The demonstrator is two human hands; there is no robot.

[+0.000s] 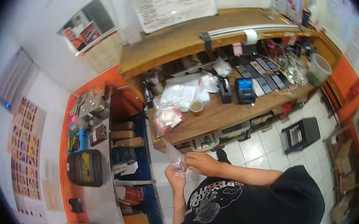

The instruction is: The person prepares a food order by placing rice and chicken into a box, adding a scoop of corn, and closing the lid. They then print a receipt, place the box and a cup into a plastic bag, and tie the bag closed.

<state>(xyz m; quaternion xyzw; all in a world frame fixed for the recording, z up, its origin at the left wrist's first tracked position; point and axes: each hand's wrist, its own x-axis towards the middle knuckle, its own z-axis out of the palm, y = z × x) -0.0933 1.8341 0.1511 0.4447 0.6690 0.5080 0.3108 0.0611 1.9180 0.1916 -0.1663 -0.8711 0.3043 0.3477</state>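
Both my hands hold a small clear plastic bag (178,159) in front of my body, just off the near left corner of the wooden counter. My left hand (175,177) grips its lower part from below, fingers bent around it. From the right, my right hand (200,163) pinches the bag's side, its fingertips close to my left fingers. Something shiny seems to be inside the plastic, too small to make out. On the counter (206,123) nearest my hands lies a plastic bag with red and white packets (169,118).
A jar (196,107), a tape dispenser (225,90), a blue-screened device (245,91) and several phones (266,83) stand on the counter. A metal-topped bench (112,191) with a black case (85,167) runs along the left. On the tiled floor is a black stool (301,135).
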